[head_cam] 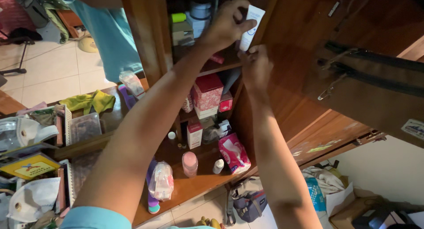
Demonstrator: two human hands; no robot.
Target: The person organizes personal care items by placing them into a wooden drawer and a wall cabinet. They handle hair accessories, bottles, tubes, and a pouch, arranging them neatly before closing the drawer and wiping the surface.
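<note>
My left hand [226, 25] is raised to an upper shelf of a wooden cabinet [150, 39] and grips a white tube with blue markings [251, 26], held upright. Just below the tube, my right hand [255, 68] touches its lower end, fingers curled toward the cap; whether it grips is hard to tell. Behind the hands the shelf holds small jars and boxes [187, 23].
Lower shelves carry red and pink boxes [206, 93], a pink tissue pack [234, 153], a pink jar [190, 162], small bottles and a plastic-wrapped bundle [161, 181]. A brown bag with black zippers [375, 74] hangs on the open door. Bags lie on the tiled floor [247, 202].
</note>
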